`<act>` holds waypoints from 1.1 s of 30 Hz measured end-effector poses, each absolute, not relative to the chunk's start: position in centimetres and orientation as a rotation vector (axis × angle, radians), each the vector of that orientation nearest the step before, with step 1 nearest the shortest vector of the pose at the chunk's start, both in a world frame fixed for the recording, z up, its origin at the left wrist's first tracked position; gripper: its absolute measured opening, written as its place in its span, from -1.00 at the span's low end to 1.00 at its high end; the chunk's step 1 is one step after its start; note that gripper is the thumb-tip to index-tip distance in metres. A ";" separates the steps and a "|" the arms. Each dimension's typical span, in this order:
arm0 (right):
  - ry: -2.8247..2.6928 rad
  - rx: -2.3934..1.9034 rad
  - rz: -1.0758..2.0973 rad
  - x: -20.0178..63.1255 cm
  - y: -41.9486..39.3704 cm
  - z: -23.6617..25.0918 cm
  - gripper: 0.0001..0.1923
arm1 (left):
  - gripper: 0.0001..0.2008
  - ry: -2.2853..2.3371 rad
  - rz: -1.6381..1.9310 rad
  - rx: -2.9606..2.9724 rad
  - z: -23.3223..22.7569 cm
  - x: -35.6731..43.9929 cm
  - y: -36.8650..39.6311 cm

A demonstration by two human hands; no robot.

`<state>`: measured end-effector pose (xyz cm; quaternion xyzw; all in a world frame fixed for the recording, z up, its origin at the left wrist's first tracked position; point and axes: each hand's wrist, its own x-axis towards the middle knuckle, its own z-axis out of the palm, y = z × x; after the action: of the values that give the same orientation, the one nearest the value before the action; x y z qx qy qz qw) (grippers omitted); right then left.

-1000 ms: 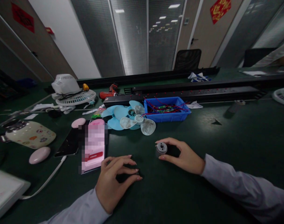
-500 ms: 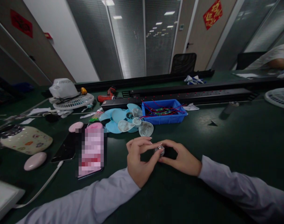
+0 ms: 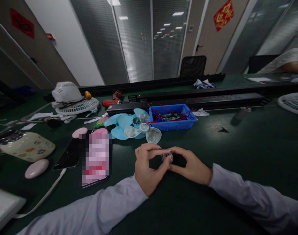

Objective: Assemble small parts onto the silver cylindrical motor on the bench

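Note:
A small round silvery part (image 3: 166,159) is pinched between my two hands above the dark green table. My left hand (image 3: 149,166) has its thumb and fingertips on the part's near and left sides. From the right, my right hand (image 3: 190,166) closes its thumb and fingertips around the same part. My fingertips cover much of it, and I cannot make out its exact kind. Beyond my hands lie light blue fan blades (image 3: 124,122) and a translucent fan blade (image 3: 142,129). A blue bin (image 3: 174,124) behind them holds red and black wires with green circuit boards.
To the left are a pink-screened phone (image 3: 96,160), a dark phone (image 3: 68,155) on a white cable, a cream flask (image 3: 29,147) and a pale pink oval object (image 3: 37,168). Farther back sit a white fan (image 3: 68,94), a red power drill (image 3: 112,99) and long black rails (image 3: 195,101).
My left hand has shifted slightly to the right. The white centre on top of the round part showed before and is no longer visible. Both hands keep their grip.

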<state>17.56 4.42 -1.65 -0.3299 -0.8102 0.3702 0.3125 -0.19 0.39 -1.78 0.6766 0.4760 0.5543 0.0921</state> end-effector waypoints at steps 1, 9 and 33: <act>-2.137 -0.876 0.971 17.5 4.4 -1.6 -0.65 | -0.74 1.413 1.624 2.005 -1.8 -0.3 0.4; -2.045 -0.721 1.016 18.1 4.1 -0.6 -0.49 | -0.32 1.355 1.351 1.906 -1.6 -0.7 0.0; -2.199 -0.888 0.476 17.2 3.9 2.2 -0.92 | -0.42 1.301 1.170 1.722 -1.3 -0.4 0.1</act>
<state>17.18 3.93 2.23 -0.3434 -0.8505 0.1842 0.3534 -0.42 0.10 -1.30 0.6606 0.4988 0.4489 0.3366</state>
